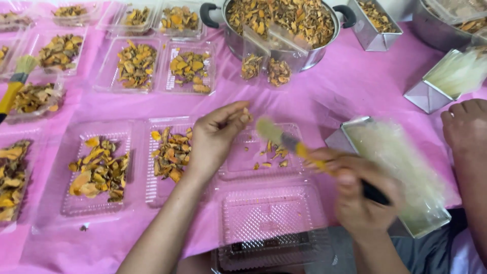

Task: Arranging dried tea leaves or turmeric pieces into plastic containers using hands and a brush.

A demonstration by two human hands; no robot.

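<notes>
A pink tabletop [355, 86] carries a steel pot [284, 50] heaped with dried orange slices and many clear trays holding the same slices. Nearest the person, an open clear tray [264, 167] lies between the hands, a few slices [276, 152] in its far half. The right hand [362, 195], blurred, has its grip wrapped round a yellow-handled brush [289, 143] whose bristles hang over that tray. The left hand [215, 134] hovers at the tray's left edge, fingertips pressed together; whether they pinch anything I cannot tell.
</notes>
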